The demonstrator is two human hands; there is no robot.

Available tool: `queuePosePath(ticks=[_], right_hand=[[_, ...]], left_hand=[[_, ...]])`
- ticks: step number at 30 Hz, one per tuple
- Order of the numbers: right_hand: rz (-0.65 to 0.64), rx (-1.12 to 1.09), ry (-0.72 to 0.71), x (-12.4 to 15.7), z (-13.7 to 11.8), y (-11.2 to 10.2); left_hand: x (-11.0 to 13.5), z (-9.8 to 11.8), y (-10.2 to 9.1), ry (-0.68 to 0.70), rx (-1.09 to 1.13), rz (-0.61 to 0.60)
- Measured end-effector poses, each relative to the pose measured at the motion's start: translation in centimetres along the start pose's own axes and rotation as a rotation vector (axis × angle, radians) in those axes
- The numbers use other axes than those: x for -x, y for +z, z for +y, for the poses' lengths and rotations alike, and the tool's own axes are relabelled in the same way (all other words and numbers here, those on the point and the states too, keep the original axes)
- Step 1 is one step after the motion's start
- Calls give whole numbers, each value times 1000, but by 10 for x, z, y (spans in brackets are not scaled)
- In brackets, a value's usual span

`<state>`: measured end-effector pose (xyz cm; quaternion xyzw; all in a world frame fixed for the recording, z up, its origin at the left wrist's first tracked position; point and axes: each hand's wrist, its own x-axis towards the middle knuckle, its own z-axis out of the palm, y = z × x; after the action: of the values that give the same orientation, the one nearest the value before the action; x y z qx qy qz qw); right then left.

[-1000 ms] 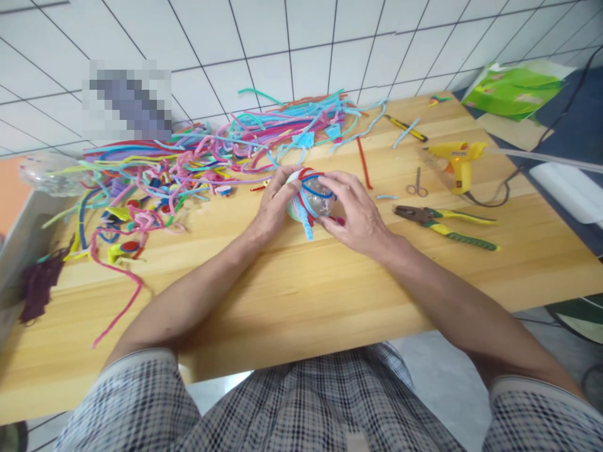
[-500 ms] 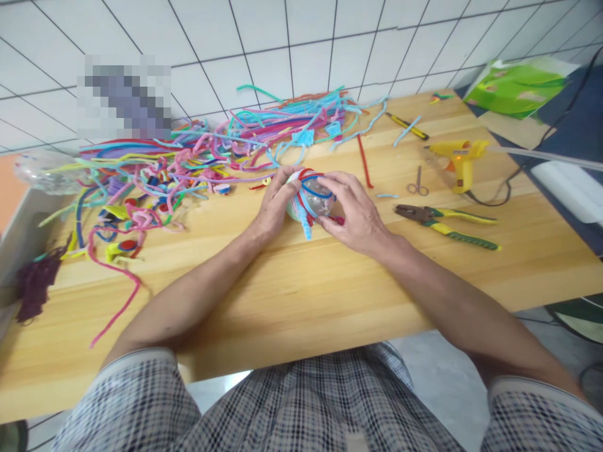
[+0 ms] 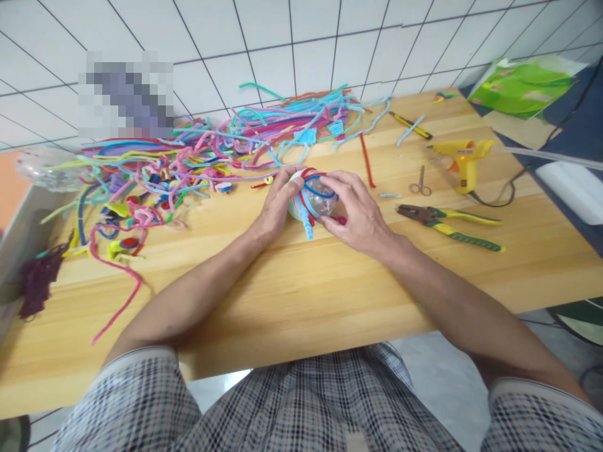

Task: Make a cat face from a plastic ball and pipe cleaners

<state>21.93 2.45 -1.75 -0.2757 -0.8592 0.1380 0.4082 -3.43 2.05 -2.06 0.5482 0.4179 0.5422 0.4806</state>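
Pale wooden tabletop [image 3: 292,301] against a white tiled wall [image 3: 264,37]; the clear ball [image 3: 326,206], above the table's middle, serves as reference. Left hand [image 3: 279,204]: curled around the ball's left side, thumb on the fuzzy wrapped strips [image 3: 299,202], apparently to brace it. Right hand [image 3: 355,210]: thumb and fingers spread to the ball's width and gripping its right side, fingertips at a dark blue strip [image 3: 316,192], probably to press it to the curve. Whether the ball touches the table cannot be told. Right of the ball: scissors [image 3: 421,186], pliers [image 3: 426,215] and, farther out, a glue gun [image 3: 464,160], presumably set within right-hand reach. Left of and beyond the ball: heaped pipe cleaners [image 3: 155,179], seemingly pushed aside for working room.
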Motion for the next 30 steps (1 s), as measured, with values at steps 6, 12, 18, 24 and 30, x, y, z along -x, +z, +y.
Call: queuePosePath(ticks=[6, 12, 18, 24, 30], right_hand=[[12, 0, -17, 1, 0, -1], [-12, -33, 30, -1, 11, -1], [5, -63, 32, -3, 18, 1], [-1, -44, 54, -4, 16, 0], [30, -39, 31, -3, 18, 0]], left_hand=[[-1, -5, -1, 6, 48, 7], [-3, -6, -1, -22, 134, 39], [-5, -6, 1, -39, 155, 69], [-8, -9, 3, -30, 145, 53], [-9, -8, 2, -20, 127, 20]])
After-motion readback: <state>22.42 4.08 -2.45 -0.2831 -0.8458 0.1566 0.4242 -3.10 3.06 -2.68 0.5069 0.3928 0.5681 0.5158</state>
